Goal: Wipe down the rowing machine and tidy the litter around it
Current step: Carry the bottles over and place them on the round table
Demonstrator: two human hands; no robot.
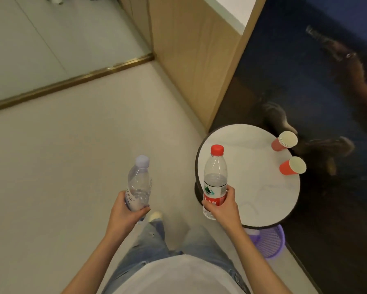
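Out front of us, each hand grasps one litter bottle. Our left hand (126, 211) wraps round the lower part of the pale-capped bottle (139, 183). Our right hand (222, 205) wraps round the red label of the red-capped bottle (215, 177). Both bottles are upright with caps on. The red-capped one shows water about halfway up; we cannot tell what the other holds.

We read this as the litter-tidying step, with the bottles gathered and in carry. The rowing machine is not in view, so we cannot judge the wiping.

The likely next move is to drop the bottles into the purple basket (269, 244). It sits below and to the right of the right hand, partly tucked under the round desk (252, 204). That calls for lowering the right hand past the desk rim, then bringing the left hand across our body.

The desk edge overhangs part of the basket mouth, so a straight drop looks blocked and an angled entry is needed. The half-full bottle may count as drink rather than litter, in which case it goes on the desk.

Beyond the right hand, on the desk's far side, are a stack of red paper cups (283, 142) and a single red cup (292, 166). Neither is in the path. Further ahead of the right hand is a wooden panel (195, 60). A brass floor strip (72, 81) lies well ahead of the left hand. Our jeans (148, 251) are below both hands.
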